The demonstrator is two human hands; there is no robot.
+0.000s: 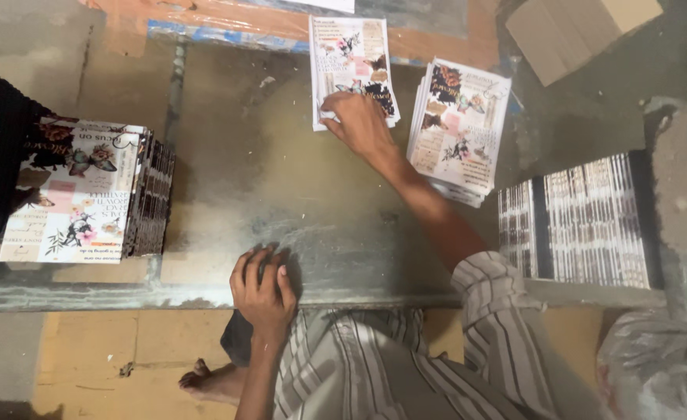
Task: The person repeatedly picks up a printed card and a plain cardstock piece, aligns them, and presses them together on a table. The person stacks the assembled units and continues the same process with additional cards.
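My right hand reaches forward and presses its fingertips on the lower edge of a small stack of printed sheets with butterfly and flower pictures, lying at the far side of the metal table. My left hand rests on the near edge of that table, fingers curled and apart, holding nothing. A second fanned stack of the same printed sheets lies just right of my right forearm.
A tall pile of the printed sheets stands at the left. At the right stands a block of sheets seen edge-on. A cardboard piece lies at the top right, a plastic bag at the bottom right.
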